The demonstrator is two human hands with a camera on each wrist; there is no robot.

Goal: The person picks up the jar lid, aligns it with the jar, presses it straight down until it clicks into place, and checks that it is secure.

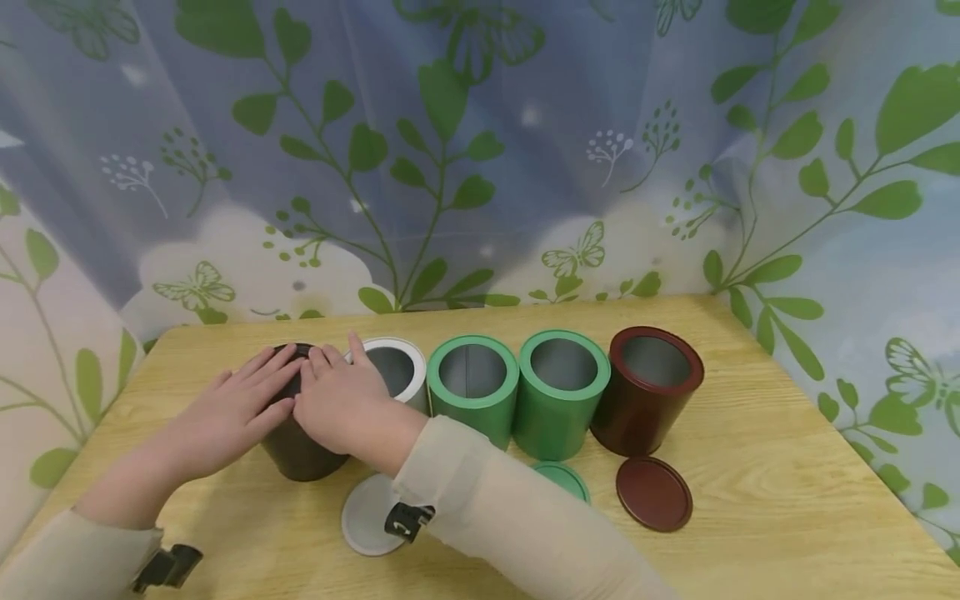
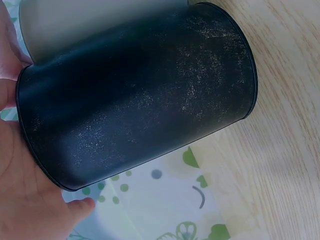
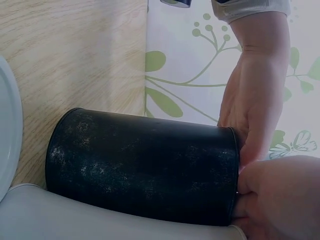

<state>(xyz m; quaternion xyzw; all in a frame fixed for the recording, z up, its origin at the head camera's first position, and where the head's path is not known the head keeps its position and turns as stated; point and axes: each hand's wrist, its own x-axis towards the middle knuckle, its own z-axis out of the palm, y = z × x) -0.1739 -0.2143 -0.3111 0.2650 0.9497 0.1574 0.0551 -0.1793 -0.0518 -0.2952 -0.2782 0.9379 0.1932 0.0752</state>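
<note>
A black can (image 1: 303, 450) stands upright at the left end of a row of cans. Both hands lie over its top: the left hand (image 1: 232, 408) with its fingers extended across the left side, the right hand (image 1: 345, 400) pressing from the right. Much of the can's top is hidden beneath them, so its lid cannot be made out clearly. In the left wrist view, the palm of the left hand (image 2: 30, 185) sits against the can's top rim. From the right wrist, the right hand (image 3: 280, 195) touches that same end. Beside the black can stands an open white can (image 1: 416, 367).
Farther right are two open green cans (image 1: 480, 421) (image 1: 555, 425) and an open dark red can (image 1: 633, 417). In front of the row lie a white lid (image 1: 367, 517), a green lid (image 1: 566, 479) partly behind the right sleeve, and a dark red lid (image 1: 654, 493). A patterned curtain (image 1: 525, 183) hangs behind.
</note>
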